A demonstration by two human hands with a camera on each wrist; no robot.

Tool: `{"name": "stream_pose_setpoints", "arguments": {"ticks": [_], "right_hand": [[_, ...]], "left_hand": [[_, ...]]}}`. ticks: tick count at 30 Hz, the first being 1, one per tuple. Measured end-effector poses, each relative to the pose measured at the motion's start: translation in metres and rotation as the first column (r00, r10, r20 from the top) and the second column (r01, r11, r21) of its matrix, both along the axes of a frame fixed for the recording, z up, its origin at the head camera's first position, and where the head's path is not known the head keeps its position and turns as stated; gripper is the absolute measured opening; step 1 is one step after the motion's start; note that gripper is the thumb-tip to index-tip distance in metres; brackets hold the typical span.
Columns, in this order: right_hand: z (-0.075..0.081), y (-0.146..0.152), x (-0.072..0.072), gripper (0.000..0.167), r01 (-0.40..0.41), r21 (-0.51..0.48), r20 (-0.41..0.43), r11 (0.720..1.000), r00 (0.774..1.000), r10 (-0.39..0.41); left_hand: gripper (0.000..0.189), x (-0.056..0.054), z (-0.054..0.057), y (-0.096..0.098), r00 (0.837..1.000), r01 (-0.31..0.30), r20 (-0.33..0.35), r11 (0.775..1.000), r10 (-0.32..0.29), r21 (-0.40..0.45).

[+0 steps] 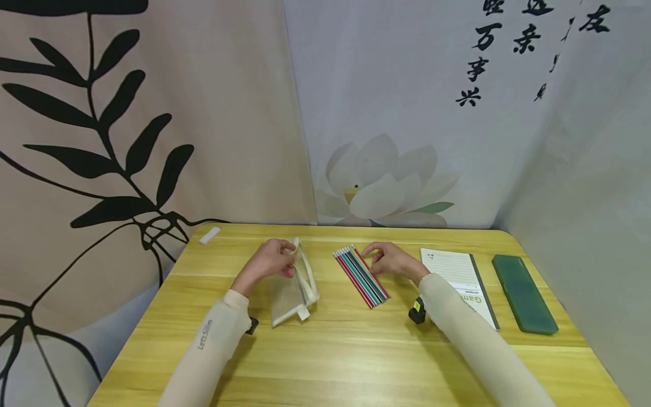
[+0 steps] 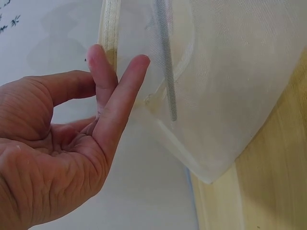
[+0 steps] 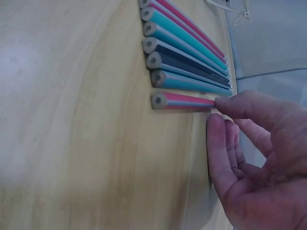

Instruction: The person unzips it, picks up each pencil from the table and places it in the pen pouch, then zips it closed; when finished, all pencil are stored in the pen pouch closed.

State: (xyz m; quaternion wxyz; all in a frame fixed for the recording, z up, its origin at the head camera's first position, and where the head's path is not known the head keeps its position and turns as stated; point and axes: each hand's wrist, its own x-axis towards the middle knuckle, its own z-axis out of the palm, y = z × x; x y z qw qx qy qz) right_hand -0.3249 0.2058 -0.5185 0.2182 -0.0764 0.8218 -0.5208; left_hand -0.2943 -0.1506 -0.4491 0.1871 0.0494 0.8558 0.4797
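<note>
My left hand pinches the top edge of a whitish mesh zipper pouch and holds it partly raised. In the left wrist view, the see-through pouch hangs beside the fingers, and a dark thin strip shows through the mesh. A row of pencils in pink, teal and black lies on the table to the right of the pouch. At the row's right side, my right hand pinches the far end of a pink pencil between thumb and finger. That pencil lies slightly apart from the others.
Right of my right hand is a notebook, partly covered by my sleeve. Beyond it lies a dark green case. A small white piece sits at the table's far left corner. Printed curtains stand behind the table.
</note>
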Motion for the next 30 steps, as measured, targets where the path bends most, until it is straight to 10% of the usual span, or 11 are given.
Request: {"name": "stream_pose_setpoints", "arguments": {"ticks": [30], "right_hand": [[0.008, -0.006, 0.001, 0.039, 0.108, 0.129, 0.013, 0.986, 0.994, -0.11]], "left_hand": [[0.05, 0.004, 0.006, -0.001, 1.0, -0.003, 0.01, 0.999, 0.003, 0.036]]}}
